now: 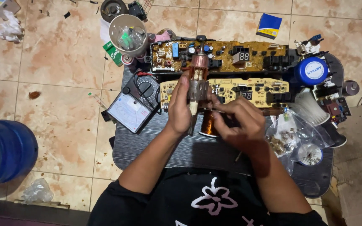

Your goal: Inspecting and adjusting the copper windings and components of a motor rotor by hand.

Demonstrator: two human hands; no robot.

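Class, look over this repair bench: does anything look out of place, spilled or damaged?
Litter lies on the tiled floor: crumpled white paper at top left and a clear plastic bag at bottom left. An open plastic bag of small parts sprawls beside the right hand.

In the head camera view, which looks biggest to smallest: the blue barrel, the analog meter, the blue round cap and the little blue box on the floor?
1. Blue barrel, largest by far, though cut off by the frame.
2. Analog meter.
3. Blue round cap.
4. Little blue box, close to the cap; ranking unsure.
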